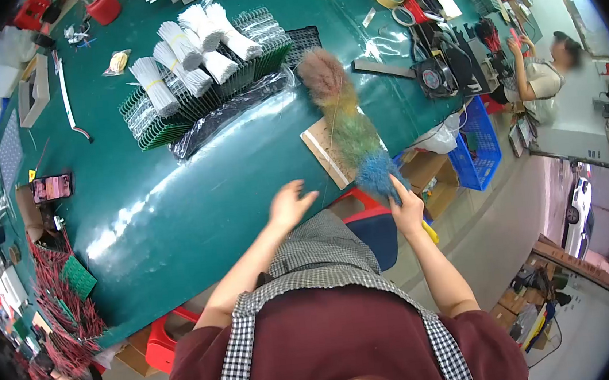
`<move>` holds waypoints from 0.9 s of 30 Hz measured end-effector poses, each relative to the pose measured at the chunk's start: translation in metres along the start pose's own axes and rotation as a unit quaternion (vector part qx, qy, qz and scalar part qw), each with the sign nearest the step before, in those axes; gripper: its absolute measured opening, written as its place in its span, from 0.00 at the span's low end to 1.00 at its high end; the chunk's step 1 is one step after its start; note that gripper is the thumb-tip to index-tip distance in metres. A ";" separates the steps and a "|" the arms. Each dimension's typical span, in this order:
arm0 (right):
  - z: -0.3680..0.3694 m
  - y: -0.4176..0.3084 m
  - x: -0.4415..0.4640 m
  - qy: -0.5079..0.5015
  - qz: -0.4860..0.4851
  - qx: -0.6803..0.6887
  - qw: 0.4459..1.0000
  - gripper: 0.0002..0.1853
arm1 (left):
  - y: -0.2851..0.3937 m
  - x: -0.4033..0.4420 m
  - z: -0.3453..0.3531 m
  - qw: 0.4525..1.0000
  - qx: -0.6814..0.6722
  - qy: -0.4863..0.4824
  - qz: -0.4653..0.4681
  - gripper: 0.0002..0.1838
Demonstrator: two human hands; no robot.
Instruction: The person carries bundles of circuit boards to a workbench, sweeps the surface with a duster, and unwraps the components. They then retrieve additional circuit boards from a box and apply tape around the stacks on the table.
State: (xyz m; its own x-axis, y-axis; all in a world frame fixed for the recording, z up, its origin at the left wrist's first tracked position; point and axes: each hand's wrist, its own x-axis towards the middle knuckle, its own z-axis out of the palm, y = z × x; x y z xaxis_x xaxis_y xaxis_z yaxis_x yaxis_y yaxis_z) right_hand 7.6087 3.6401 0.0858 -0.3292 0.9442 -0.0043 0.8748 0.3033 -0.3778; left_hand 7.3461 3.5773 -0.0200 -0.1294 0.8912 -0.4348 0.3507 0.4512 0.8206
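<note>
Multicoloured fluffy duster (354, 126), one: spanned the flat board (323, 150) at the table's near right, blue end gripped in the right hand (407, 209), fingers closed around it. Left hand (293, 204): empty, fingers loosely parted, above the near edge. Chief hazard, as judged — a wide leftward sweep could have caught the bundled white strands (202, 42), loosely piled on the upright green boards (157, 109), and toppled them. Lesser hazards: fibres snagging on the metal bar (384, 69) to the right; the board, close to the edge, tipping off if dragged.
</note>
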 end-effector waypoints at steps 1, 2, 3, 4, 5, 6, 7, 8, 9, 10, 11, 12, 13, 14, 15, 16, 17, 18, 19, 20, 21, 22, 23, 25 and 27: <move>-0.009 -0.006 0.001 0.006 -0.002 0.001 1.000 0.30 | 0.007 0.008 0.025 0.998 0.000 0.025 0.049 0.33; -0.016 -0.014 0.000 0.010 -0.009 0.008 1.000 0.30 | 0.018 0.014 0.035 0.994 0.000 0.034 0.107 0.34; -0.022 -0.021 0.000 0.016 -0.013 0.015 1.000 0.30 | 0.013 0.024 0.056 0.981 0.018 0.088 0.171 0.29; -0.028 -0.026 0.001 0.025 -0.028 0.024 0.999 0.30 | 0.023 0.025 0.053 0.988 -0.118 -0.011 0.094 0.24; -0.035 -0.029 -0.002 0.036 -0.037 0.030 0.998 0.30 | 0.038 0.022 0.046 0.960 -0.253 -0.116 0.016 0.19; -0.041 -0.029 -0.002 0.048 -0.047 0.034 0.997 0.30 | 0.047 0.014 0.032 0.960 -0.251 -0.113 0.046 0.16; -0.043 -0.025 -0.003 0.040 -0.040 0.017 0.998 0.30 | 0.050 -0.002 0.008 0.960 -0.248 -0.110 0.074 0.14; -0.045 -0.020 -0.002 0.033 -0.033 0.001 0.999 0.31 | 0.051 -0.019 -0.019 0.958 -0.245 -0.108 0.104 0.12; -0.047 -0.012 -0.002 0.026 -0.027 -0.015 0.999 0.31 | 0.047 -0.044 -0.048 0.969 -0.218 -0.068 0.096 0.12; -0.042 -0.002 -0.001 0.011 -0.015 -0.036 0.999 0.31 | 0.037 -0.071 -0.081 0.966 -0.242 -0.016 0.088 0.13; -0.033 0.009 0.000 -0.004 -0.006 -0.053 0.999 0.32 | 0.030 -0.099 -0.121 0.969 -0.248 0.018 -0.013 0.14; -0.027 0.015 0.002 -0.025 -0.003 -0.068 0.997 0.32 | 0.005 -0.126 -0.156 0.976 -0.198 0.085 -0.018 0.14; -0.021 0.014 0.004 -0.059 0.022 -0.069 0.996 0.30 | -0.021 -0.157 -0.189 0.962 -0.207 0.175 -0.031 0.15; -0.011 0.012 0.005 -0.095 0.037 -0.067 0.992 0.28 | -0.029 -0.187 -0.221 0.933 -0.246 0.258 -0.044 0.17; 0.002 0.019 0.002 -0.095 0.004 -0.083 0.992 0.33 | -0.043 -0.214 -0.250 0.916 -0.212 0.339 -0.017 0.20; 0.009 0.018 -0.004 -0.085 -0.033 -0.063 0.994 0.34 | -0.047 -0.237 -0.278 0.902 -0.172 0.393 -0.053 0.20; 0.010 0.015 -0.011 -0.121 -0.067 -0.071 0.988 0.34 | -0.063 -0.256 -0.302 0.887 -0.113 0.440 -0.079 0.18; 0.005 0.014 -0.016 -0.150 -0.095 -0.085 0.980 0.35 | -0.085 -0.268 -0.325 0.871 -0.078 0.477 -0.089 0.17; -0.001 0.010 -0.021 -0.160 -0.136 -0.072 0.975 0.36 | -0.110 -0.270 -0.343 0.838 -0.101 0.527 -0.097 0.18; -0.007 0.015 -0.029 -0.213 -0.127 -0.112 0.962 0.37 | -0.132 -0.265 -0.359 0.786 -0.148 0.588 -0.123 0.18; -0.011 0.022 -0.032 -0.248 -0.138 -0.121 0.951 0.38 | -0.189 -0.262 -0.377 0.770 -0.057 0.624 -0.124 0.18; -0.016 0.027 -0.031 -0.241 -0.184 -0.113 0.946 0.39 | -0.236 -0.251 -0.391 0.738 0.000 0.661 -0.134 0.18; -0.021 0.031 -0.029 -0.234 -0.228 -0.106 0.939 0.40 | -0.269 -0.232 -0.398 0.700 -0.049 0.688 -0.185 0.18; -0.031 0.031 -0.023 -0.212 -0.240 -0.120 0.940 0.41 | -0.283 -0.195 -0.402 0.709 -0.102 0.642 -0.273 0.17; -0.032 0.033 -0.017 -0.204 -0.214 -0.139 0.945 0.42 | -0.330 -0.165 -0.395 0.720 0.099 0.633 -0.267 0.24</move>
State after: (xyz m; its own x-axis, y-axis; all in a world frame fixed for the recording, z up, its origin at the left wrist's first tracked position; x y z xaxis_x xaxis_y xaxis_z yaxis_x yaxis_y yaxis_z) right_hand 7.6545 3.6387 0.1034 -0.7338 0.6165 -0.2854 0.6716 0.7218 -0.1674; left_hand 6.8851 3.2995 -0.0721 -0.9924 -0.0222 0.1209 0.0468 0.8411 0.5389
